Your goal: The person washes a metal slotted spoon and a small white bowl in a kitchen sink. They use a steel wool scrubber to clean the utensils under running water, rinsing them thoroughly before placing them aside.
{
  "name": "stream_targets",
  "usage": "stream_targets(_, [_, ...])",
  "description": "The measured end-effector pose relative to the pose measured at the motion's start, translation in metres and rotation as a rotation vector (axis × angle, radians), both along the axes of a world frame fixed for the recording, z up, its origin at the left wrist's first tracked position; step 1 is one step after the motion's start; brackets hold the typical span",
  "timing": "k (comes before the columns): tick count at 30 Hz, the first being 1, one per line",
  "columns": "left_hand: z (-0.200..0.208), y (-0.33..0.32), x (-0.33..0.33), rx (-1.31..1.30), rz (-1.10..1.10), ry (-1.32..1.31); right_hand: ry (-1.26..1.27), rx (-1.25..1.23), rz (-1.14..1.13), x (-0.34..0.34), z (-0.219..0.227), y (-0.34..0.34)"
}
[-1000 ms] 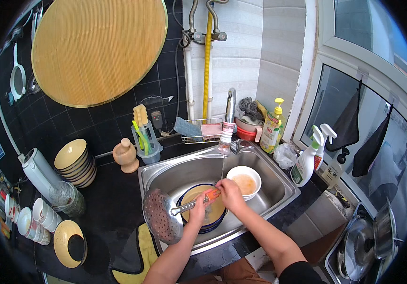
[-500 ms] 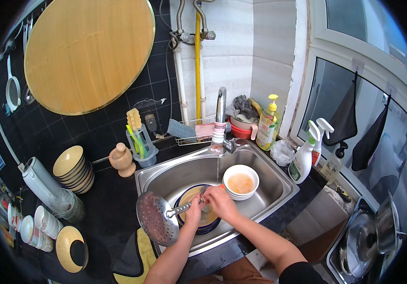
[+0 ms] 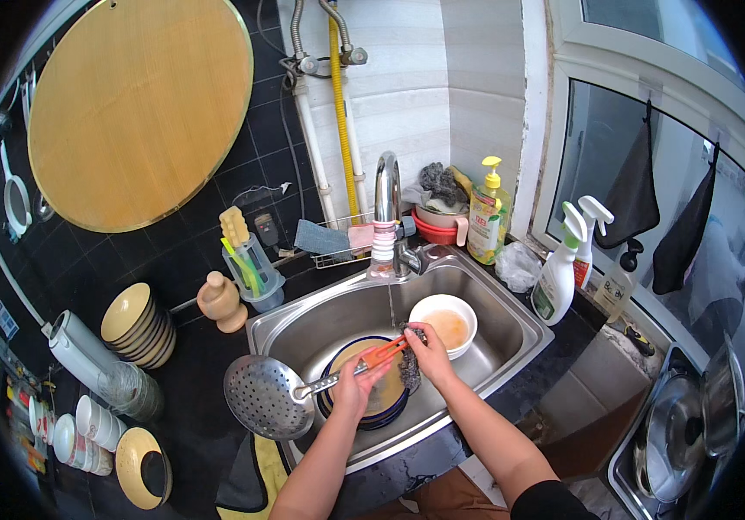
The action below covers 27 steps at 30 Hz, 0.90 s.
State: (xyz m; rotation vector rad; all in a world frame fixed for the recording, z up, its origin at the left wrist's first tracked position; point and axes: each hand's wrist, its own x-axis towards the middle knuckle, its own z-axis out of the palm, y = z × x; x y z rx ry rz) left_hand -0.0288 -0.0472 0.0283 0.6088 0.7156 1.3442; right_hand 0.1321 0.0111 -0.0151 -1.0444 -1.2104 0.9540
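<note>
My left hand (image 3: pixel 353 390) is closed around the handle of a slotted metal skimmer (image 3: pixel 268 397), whose round perforated head sticks out to the left over the sink's edge. Pinched in my right hand (image 3: pixel 430 354) is a grey steel wool scrubber (image 3: pixel 410 373), against the skimmer's orange handle end. Below both hands, a stack of beige, blue-rimmed bowls (image 3: pixel 383 397) sits in the metal sink (image 3: pixel 303 325). White bowls (image 3: pixel 420 310) with orange-tinted liquid in the top one stand to their right. A thin stream of water runs from the faucet (image 3: pixel 386 195) beside the scrubber.
Left on the black counter are a stack of bowls (image 3: pixel 149 334), a wooden mortar (image 3: pixel 222 303), cups (image 3: pixel 100 420) and a single bowl (image 3: pixel 132 485). A yellow-and-black cloth (image 3: pixel 267 472) lies at the sink's front left. Spray bottles (image 3: pixel 557 277) and a soap bottle (image 3: pixel 487 217) stand right.
My right hand has shifted right and slightly up along the handle, so the orange end and the scrubber now show clearly. The skimmer's head has moved a little left.
</note>
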Motion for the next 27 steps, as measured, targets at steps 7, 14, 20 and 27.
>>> stream_targets(7, [-0.001, -0.001, 0.002, -0.039, -0.028, -0.042, -0.072, -0.137, -0.075, 0.002, 0.012, -0.005])
stream_targets(14, [0.002, -0.004, 0.008, -0.040, -0.083, 0.055, -0.228, -0.228, -0.273, 0.003, 0.045, -0.022])
stream_targets(20, [-0.014, 0.001, -0.011, 0.298, -0.158, 0.530, -0.230, -0.475, -0.214, 0.012, 0.036, -0.015])
stream_targets(27, [-0.012, -0.002, -0.014, 0.363, -0.335, 0.719, -0.295, -0.574, -0.183, 0.026, 0.009, 0.005])
